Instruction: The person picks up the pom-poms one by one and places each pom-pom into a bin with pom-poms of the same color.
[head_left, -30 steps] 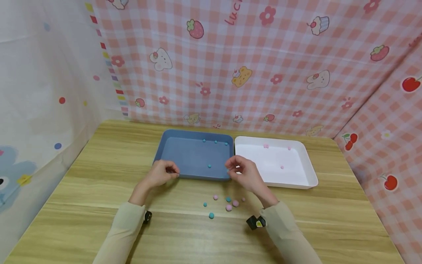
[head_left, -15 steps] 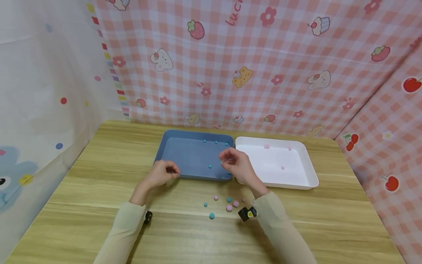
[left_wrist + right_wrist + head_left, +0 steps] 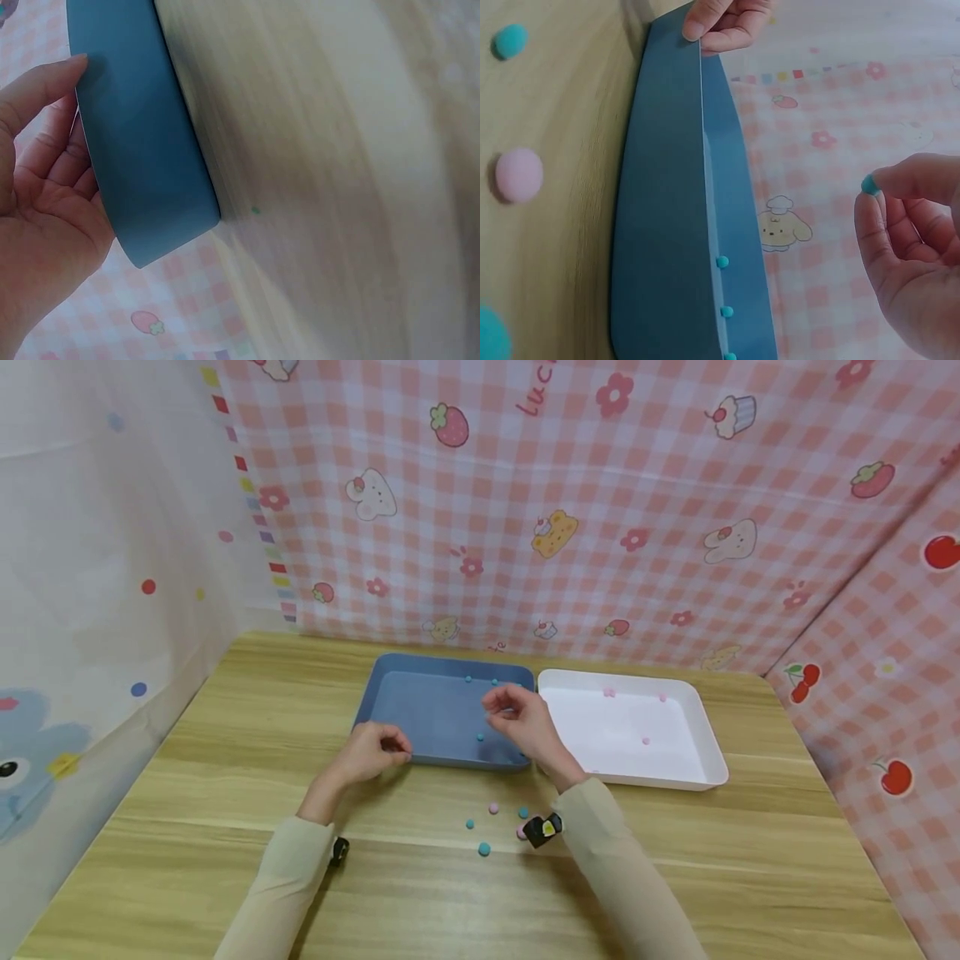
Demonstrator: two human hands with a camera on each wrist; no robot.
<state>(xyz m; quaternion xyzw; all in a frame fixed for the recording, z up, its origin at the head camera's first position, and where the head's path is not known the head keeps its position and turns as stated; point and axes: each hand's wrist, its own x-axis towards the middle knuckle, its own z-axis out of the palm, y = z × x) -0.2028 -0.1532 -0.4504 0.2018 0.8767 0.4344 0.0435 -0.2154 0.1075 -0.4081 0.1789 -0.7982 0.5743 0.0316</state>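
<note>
A small teal ball [image 3: 869, 184] is pinched by the right hand [image 3: 525, 727] over the blue tray [image 3: 420, 714]; the tray's near rim is gripped by the left hand [image 3: 367, 753]. Several balls are sorted into trays; about five loose balls [image 3: 484, 849] are left on the tabletop [image 3: 225, 777].

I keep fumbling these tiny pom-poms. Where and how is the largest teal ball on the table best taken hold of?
Judging by its shape, pinch the teal ball across its middle with thumb and forefinger tips, coming straight down from above. It is small and round, sits on the bare wooden table, and stands apart from its neighbours, so no side is blocked.
</note>
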